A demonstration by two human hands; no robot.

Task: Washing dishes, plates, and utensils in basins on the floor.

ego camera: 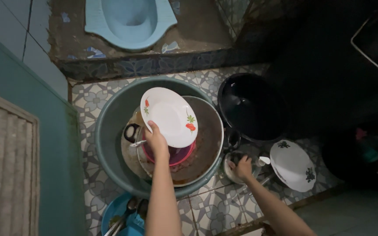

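My left hand (156, 142) grips the near rim of a white plate with red flower prints (169, 116) and holds it tilted over a large grey-green basin (110, 126). Inside the basin lie a wide metal pan (208, 135), a pink bowl (180, 156) and other dirty dishes. My right hand (243, 168) reaches down into a small metal bowl (232, 172) on the tiled floor, right of the basin; what the fingers hold is hidden.
A black bucket (250, 107) stands behind the small bowl. A white flowered plate (292, 165) lies on the floor at right. A blue container with spoons (121, 214) sits near my left elbow. A blue squat toilet (130, 22) is on the raised step beyond.
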